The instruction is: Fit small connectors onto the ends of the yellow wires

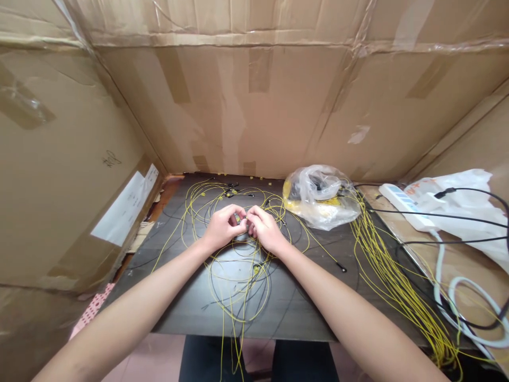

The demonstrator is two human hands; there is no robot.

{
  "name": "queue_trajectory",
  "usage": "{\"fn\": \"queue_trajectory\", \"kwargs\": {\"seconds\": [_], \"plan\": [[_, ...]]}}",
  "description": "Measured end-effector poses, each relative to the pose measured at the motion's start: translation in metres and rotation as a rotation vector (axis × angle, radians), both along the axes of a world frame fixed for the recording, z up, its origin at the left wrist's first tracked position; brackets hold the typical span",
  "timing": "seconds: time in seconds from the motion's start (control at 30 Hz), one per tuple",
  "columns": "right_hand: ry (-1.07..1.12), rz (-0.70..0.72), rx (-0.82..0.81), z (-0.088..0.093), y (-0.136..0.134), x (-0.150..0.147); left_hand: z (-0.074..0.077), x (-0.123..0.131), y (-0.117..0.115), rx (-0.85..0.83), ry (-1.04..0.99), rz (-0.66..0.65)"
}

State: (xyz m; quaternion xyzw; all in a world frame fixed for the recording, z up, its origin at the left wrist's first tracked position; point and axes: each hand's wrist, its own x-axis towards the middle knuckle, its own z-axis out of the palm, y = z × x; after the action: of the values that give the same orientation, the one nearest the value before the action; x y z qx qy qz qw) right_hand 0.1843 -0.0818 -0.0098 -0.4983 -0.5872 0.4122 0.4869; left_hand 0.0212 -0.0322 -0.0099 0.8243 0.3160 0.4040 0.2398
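Observation:
My left hand (224,227) and my right hand (264,227) meet over the middle of the dark table, fingertips pinched together. Between them is the end of a thin yellow cable; the fingers largely hide it, and its tip is too small to make out. Loops of yellow cable (247,321) spread around and beneath both hands, some strands hanging over the front edge. Several black connector ends (231,189) lie just beyond my hands. One cable's black end (341,267) rests to the right of my right forearm.
A clear plastic bag (323,209) with yellow and black contents sits at the back right. Beside it, a thick bundle of yellow cables (392,281) runs off the right front. Farther right are a white power strip (405,206), black cords and a white bag (469,212). Cardboard walls (238,116) enclose the table (302,313).

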Motion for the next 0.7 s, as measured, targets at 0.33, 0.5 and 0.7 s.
{"fn": "queue_trajectory", "kwargs": {"seconds": [0.33, 0.5, 0.7], "plan": [[-0.05, 0.012, 0.022, -0.0038, -0.0005, 0.001, 0.0045, -0.0018, -0.0044, 0.031, 0.022, -0.02], [-0.045, 0.013, 0.014, -0.0063, 0.001, 0.0009, 0.0043, -0.001, -0.0064, 0.026, 0.025, -0.017], [0.002, 0.022, -0.019, -0.0053, 0.0025, -0.0007, 0.0025, 0.0, -0.0045, -0.02, 0.042, -0.045]]}}
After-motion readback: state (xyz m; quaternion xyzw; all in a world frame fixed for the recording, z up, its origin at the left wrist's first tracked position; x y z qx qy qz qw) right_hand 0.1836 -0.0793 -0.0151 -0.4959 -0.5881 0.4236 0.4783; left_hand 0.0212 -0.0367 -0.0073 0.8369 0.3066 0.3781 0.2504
